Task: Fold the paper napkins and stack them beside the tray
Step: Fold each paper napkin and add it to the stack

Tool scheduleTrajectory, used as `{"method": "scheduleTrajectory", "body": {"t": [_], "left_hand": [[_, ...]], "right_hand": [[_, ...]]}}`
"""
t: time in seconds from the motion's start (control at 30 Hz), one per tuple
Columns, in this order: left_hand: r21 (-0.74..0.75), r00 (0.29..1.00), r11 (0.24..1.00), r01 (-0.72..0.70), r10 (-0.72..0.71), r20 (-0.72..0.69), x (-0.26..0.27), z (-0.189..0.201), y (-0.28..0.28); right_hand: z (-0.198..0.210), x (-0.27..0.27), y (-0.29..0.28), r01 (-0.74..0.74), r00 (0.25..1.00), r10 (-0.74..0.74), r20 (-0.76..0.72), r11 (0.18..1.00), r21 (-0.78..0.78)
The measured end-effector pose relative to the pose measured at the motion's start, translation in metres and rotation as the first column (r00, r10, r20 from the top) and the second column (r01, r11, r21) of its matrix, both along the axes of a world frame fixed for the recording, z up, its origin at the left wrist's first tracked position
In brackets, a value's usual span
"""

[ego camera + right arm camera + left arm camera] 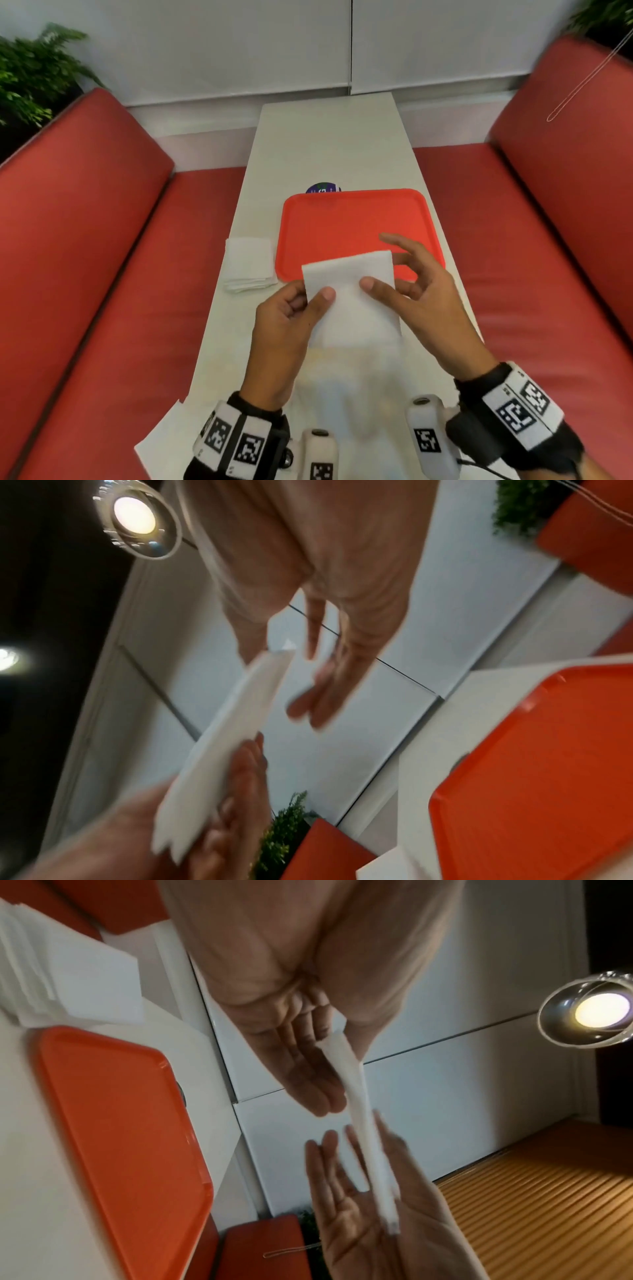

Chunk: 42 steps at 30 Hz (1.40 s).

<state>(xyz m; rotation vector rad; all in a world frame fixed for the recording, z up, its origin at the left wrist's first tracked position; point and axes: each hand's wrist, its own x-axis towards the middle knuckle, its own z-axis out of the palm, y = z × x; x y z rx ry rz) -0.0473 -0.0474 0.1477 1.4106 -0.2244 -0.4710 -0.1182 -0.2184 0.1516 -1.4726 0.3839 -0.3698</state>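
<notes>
A white paper napkin (349,301), folded to a rectangle, is held in the air over the table's near half, its far edge overlapping the red tray (342,226). My left hand (315,298) pinches its left side, thumb on top and fingers beneath. My right hand (387,267) has its thumb on the napkin's upper face, while its fingers spread loosely behind. The wrist views show the napkin (363,1123) (240,715) edge-on, with the right fingers (318,696) apart from it. A stack of folded napkins (248,263) lies left of the tray.
The narrow white table (325,147) runs between two red benches (85,240) (548,240). A round dark sticker (323,188) peeks out behind the tray. More white paper (161,431) lies at the table's near left corner. Plants stand behind the benches.
</notes>
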Motion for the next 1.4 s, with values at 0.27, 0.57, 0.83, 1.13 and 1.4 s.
{"method": "scheduleTrajectory", "body": {"t": [0.27,0.57,0.83,1.13,1.4], "left_hand": [[0.217,0.999,0.975,-0.041,0.035,0.029,0.076,-0.041,0.04],[0.477,0.979,0.856,-0.197,0.152,0.133,0.227,-0.112,0.07],[0.738,0.898,0.559,-0.379,0.03,0.439,0.266,-0.143,0.062],[0.707,0.875,0.575,-0.412,0.033,0.484,0.257,-0.157,0.068],[0.411,0.78,0.716,-0.564,0.301,0.548,0.203,-0.117,0.067]], "right_hand": [[-0.033,0.062,0.03,-0.011,0.992,0.018,-0.127,0.999,0.052],[-0.108,0.04,0.035,0.038,0.874,-0.185,-0.45,0.948,-0.316],[-0.191,-0.038,0.037,-0.425,0.57,-0.284,-0.771,0.701,-0.572],[-0.195,-0.032,0.024,-0.504,0.447,-0.276,-0.851,0.708,-0.494],[-0.206,-0.013,-0.012,-0.245,0.537,-0.508,-0.674,0.67,-0.7]]}}
